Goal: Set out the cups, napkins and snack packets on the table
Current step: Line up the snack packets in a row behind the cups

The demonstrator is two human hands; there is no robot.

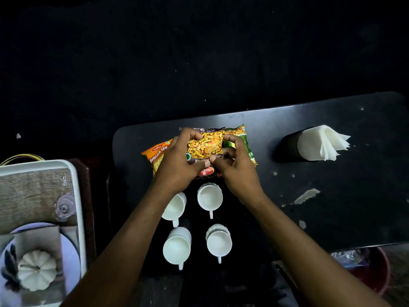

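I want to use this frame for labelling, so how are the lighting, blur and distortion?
Head view: dim, the background nearly black; the white ceramic cups look overexposed, their insides featureless; the white-rimmed printed tray at left is smeared by blur; the dark table's far edge bows from the wide lens; the purple snack packet stays sharp between left hand and right hand.

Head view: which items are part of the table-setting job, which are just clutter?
Job items:
- snack packets, held by left hand and right hand
- four white cups
- napkins in dark holder

Just lying about:
- printed tray
- paper scraps
- red bin
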